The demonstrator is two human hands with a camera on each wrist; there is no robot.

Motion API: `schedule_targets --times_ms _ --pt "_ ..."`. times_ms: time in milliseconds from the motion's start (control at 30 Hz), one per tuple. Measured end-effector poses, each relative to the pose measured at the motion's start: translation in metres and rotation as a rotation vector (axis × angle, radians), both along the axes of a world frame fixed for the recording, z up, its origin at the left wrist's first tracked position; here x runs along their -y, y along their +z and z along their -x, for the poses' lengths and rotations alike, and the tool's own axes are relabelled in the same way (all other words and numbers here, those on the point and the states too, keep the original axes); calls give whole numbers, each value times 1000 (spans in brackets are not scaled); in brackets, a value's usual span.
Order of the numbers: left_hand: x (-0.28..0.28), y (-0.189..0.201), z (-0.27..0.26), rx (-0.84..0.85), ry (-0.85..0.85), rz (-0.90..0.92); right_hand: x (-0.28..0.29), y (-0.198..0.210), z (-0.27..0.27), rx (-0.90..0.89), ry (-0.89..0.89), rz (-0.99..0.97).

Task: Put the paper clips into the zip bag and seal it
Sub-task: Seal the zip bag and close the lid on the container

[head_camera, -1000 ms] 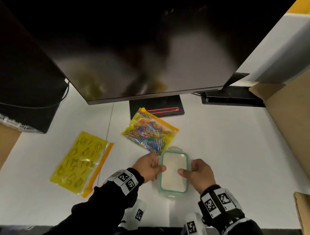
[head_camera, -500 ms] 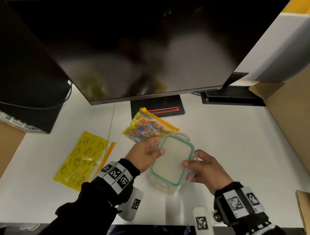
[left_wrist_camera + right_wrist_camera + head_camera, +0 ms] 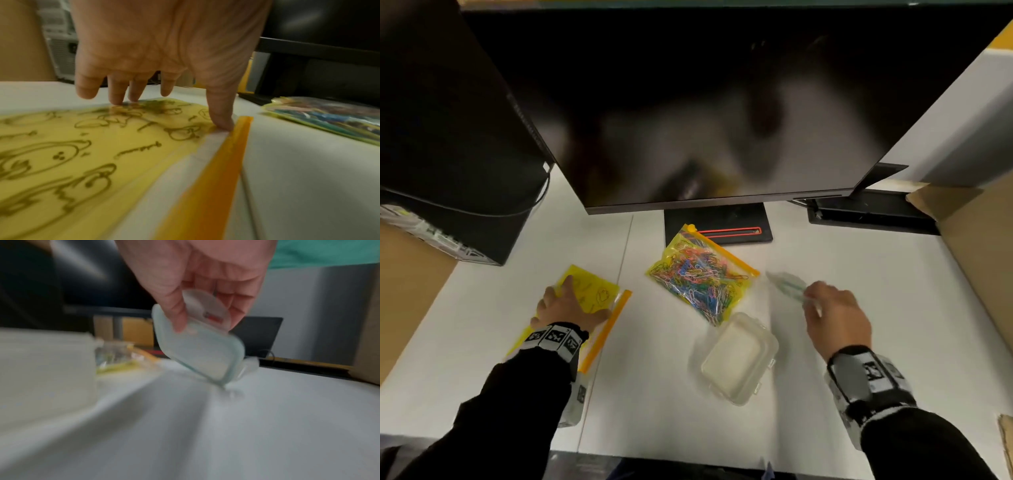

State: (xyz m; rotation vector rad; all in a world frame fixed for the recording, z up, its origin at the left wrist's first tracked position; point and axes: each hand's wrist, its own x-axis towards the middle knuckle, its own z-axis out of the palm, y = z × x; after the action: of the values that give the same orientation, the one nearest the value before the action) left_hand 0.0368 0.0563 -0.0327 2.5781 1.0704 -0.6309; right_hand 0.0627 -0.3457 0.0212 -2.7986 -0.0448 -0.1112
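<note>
An empty yellow zip bag (image 3: 599, 294) (image 3: 86, 155) with an orange zip strip lies flat at the left of the white desk. My left hand (image 3: 566, 305) (image 3: 156, 53) rests on it with straight spread fingers, thumb beside the strip. A second yellow zip bag (image 3: 700, 274) full of coloured paper clips lies in the middle. Below it stands a clear plastic box (image 3: 736, 356) without its lid. My right hand (image 3: 835, 315) (image 3: 203, 288) pinches the green-rimmed lid (image 3: 787, 284) (image 3: 197, 352), tilted, its far edge touching the desk.
A large dark monitor (image 3: 705, 120) hangs over the back of the desk, its stand base (image 3: 719, 224) just behind the clip bag. A black computer case (image 3: 448, 137) stands at back left. Cardboard (image 3: 983, 246) walls the right side.
The lid has come off the box. My right hand carried it to the right and down to the desk. My left hand let go of the box and moved left onto the empty yellow bag.
</note>
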Motion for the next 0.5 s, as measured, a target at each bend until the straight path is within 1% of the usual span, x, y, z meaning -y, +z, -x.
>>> schedule_targets --times_ms 67,133,200,233,333,433,467,500 --pt "-1 1 -3 -25 11 -21 -1 -16 3 -147 28 88" --pt "-2 5 -6 -60 11 -63 -1 -27 7 -310 25 124" --pt "-5 6 -8 -99 22 -89 -1 -31 12 -457 28 127" --pt "-7 5 -9 -117 24 -86 -1 -30 14 -475 16 103" --pt "-10 10 -12 -165 9 -43 -2 -23 20 -399 -50 -25" --pt "-1 21 -11 -204 -44 26 -8 -10 25 -227 -87 -160" --pt "5 26 -10 -175 -49 59 -13 -5 26 -166 -76 -196" --pt "12 32 -9 -104 -44 110 -18 2 27 -110 -63 -245"
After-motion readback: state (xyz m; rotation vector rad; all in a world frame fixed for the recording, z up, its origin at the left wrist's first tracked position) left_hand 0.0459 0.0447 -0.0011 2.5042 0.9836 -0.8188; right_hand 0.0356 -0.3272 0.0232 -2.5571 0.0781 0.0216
